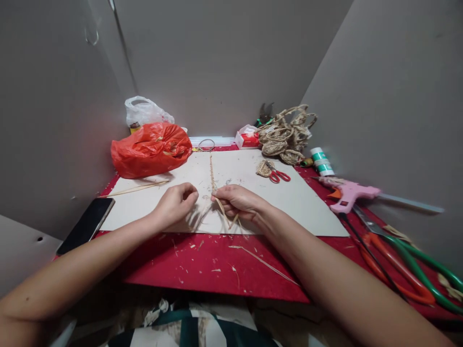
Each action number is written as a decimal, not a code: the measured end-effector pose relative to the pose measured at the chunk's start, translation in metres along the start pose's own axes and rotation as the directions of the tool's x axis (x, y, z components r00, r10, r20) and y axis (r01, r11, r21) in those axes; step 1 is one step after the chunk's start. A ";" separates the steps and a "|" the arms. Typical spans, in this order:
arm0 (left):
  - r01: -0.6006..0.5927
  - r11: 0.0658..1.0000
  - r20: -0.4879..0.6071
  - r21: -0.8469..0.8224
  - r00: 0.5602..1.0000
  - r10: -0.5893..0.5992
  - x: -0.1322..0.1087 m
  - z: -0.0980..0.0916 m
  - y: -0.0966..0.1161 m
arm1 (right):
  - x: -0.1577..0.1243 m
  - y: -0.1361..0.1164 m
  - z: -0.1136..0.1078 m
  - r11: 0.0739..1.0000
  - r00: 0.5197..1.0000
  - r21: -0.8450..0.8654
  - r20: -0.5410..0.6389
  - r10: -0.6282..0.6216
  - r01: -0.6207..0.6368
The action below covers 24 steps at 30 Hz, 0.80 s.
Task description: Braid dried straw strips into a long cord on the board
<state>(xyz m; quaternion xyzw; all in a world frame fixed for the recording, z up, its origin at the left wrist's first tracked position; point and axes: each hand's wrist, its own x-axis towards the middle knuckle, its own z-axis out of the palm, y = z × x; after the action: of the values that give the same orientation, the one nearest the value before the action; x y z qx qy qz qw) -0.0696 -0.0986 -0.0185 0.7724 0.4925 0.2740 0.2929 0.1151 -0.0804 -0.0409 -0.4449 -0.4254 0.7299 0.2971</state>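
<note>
A thin braid of straw-coloured fibre [211,172] runs up the middle of the white board [144,200]. My right hand [233,200] is closed on its near end, thumb and fingers pinched together. From under those fingers, loose flat fibre strands [221,212] fan out toward the board's front edge. Just to the left, my left hand [179,201] is curled with thumb and fingertips close together. Blurred strands pass near its fingertips, and whether it grips one I cannot make out.
A red plastic bag [150,150] stands back left, a phone [87,225] front left. At the right are a fibre cord bundle [285,137], small red-handled scissors [278,176], a pink glue gun [352,195] and large shears [408,260]. Scraps litter the red cloth [210,265].
</note>
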 end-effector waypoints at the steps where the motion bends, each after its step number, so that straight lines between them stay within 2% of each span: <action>1: 0.077 0.985 0.031 -0.151 0.997 -0.073 0.010 0.002 -0.006 | 0.001 0.001 -0.001 1.000 1.000 0.000 0.010 0.003 -0.003; 3: 0.275 0.857 0.230 -0.435 0.954 -0.190 0.028 0.012 -0.013 | 0.003 0.003 -0.002 1.000 1.000 -0.012 0.031 0.001 -0.001; 4: 0.355 0.766 0.338 -0.536 0.922 -0.191 0.034 0.018 -0.014 | 0.003 0.003 -0.003 1.000 0.999 -0.024 0.038 -0.001 0.002; 6: 0.479 0.628 0.488 -0.613 0.855 -0.175 0.043 0.028 -0.014 | 0.004 0.004 -0.004 0.998 0.999 -0.060 0.039 -0.006 0.008; 7: 0.520 0.604 0.536 -0.604 0.826 -0.175 0.046 0.031 -0.013 | 0.004 0.004 -0.005 0.997 0.999 -0.081 0.035 -0.010 0.013; 9: 0.558 0.619 0.582 -0.553 0.790 -0.191 0.048 0.033 -0.012 | 0.005 0.004 -0.007 0.993 1.000 -0.114 0.023 -0.021 0.023; 10: 0.554 0.639 0.586 -0.534 0.787 -0.192 0.049 0.033 -0.012 | 0.005 0.003 -0.008 0.991 0.999 -0.132 0.021 -0.027 0.029; 14: 0.498 0.717 0.537 -0.487 0.819 -0.204 0.051 0.029 -0.015 | 0.005 0.002 -0.011 0.956 0.999 -0.291 0.017 -0.032 0.036; 17: 0.431 0.800 0.494 -0.417 0.846 -0.199 0.054 0.030 -0.017 | 0.005 -0.001 -0.014 0.887 0.997 -0.457 0.008 -0.074 0.069; 20: 0.382 0.832 0.483 -0.402 0.861 -0.161 0.056 0.033 -0.018 | 0.002 -0.003 -0.014 0.814 0.989 -0.566 0.025 -0.143 0.132; 22: 0.414 0.819 0.489 -0.398 0.851 -0.193 0.057 0.033 -0.018 | 0.000 -0.005 -0.013 0.747 0.986 -0.653 0.007 -0.165 0.130; 24: 0.477 0.786 0.519 -0.393 0.821 -0.239 0.057 0.032 -0.018 | -0.002 -0.006 -0.010 0.657 0.981 -0.745 -0.021 -0.191 0.112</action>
<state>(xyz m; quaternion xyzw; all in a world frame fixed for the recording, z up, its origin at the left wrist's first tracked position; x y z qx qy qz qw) -0.0368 -0.0458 -0.0452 0.5978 0.4642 0.1480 0.6366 0.1258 -0.0760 -0.0372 -0.5249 -0.7054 0.4445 0.1714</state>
